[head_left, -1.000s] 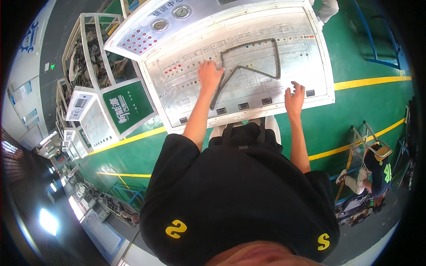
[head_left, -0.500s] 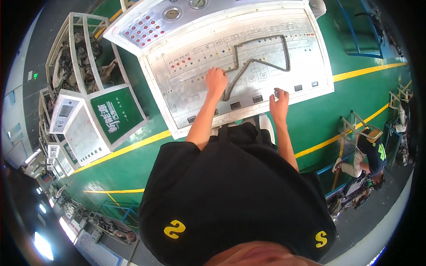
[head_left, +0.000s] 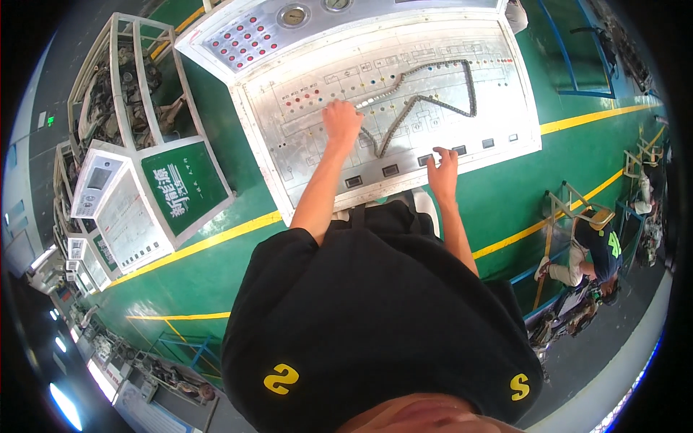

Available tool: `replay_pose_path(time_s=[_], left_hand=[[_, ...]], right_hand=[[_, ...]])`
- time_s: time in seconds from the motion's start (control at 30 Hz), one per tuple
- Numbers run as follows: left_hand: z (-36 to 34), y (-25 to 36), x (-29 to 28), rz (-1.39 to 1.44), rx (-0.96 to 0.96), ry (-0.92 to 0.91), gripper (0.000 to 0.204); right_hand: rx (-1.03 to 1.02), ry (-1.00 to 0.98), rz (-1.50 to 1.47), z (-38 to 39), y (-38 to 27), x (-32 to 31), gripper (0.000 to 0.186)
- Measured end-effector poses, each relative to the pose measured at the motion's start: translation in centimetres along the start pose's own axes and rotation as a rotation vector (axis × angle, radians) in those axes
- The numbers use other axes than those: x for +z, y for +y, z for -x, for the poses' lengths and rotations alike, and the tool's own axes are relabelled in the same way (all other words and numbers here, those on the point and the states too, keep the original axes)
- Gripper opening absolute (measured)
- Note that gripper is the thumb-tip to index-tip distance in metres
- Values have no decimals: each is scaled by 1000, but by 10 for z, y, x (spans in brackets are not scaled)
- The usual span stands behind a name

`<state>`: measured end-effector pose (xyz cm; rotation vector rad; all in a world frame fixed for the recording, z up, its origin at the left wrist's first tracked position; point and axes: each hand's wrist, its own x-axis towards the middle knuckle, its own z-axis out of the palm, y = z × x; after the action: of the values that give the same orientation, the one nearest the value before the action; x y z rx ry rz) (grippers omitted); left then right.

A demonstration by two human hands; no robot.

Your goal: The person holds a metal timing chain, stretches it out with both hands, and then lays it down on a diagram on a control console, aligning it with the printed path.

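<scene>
A dark metal chain (head_left: 473,90) lies in a bent loop on the silver panel (head_left: 498,108) of a white-framed test bench. My left hand (head_left: 342,124) is closed on the loop's left end, and chain runs out from it both above and below. The part of the chain under the fingers is hidden. At the panel's near edge my right hand (head_left: 442,173) rests by a row of small dark switches (head_left: 390,170). Its fingers are apart and slightly bent, with nothing visible in them.
Gauges (head_left: 294,16) and red buttons (head_left: 245,43) sit on the bench's raised back. To the left stands another bench with a green sign (head_left: 184,184) and a framed engine (head_left: 126,94). At right, a person (head_left: 595,249) bends near a stool (head_left: 595,215).
My left hand has moved left and slightly away from me with the chain. The chain's stepped upper-left stretch is now a slanting line. My right hand has shifted a little left and nearer me.
</scene>
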<state>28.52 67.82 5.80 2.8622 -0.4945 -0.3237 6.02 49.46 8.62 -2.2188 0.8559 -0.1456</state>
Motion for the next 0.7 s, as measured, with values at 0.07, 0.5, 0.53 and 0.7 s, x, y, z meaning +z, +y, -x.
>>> replay_pose_path(time_s=[0.07,0.5,0.53,0.7], left_hand=[[-8,-12,-6,-4,-26,47,25],[-71,-35,-12,-38,-126,56,32],[-74,-37,-10,-38,-123,54,32],[-83,-44,-4,-13,-199,-73,35]], right_hand=[[47,-26,12,-7,-4,-4,27],[60,-49,18,-14,17,-10,26],[60,-46,24,-13,19,-10,26],[91,-55,21,-17,16,-13,26]])
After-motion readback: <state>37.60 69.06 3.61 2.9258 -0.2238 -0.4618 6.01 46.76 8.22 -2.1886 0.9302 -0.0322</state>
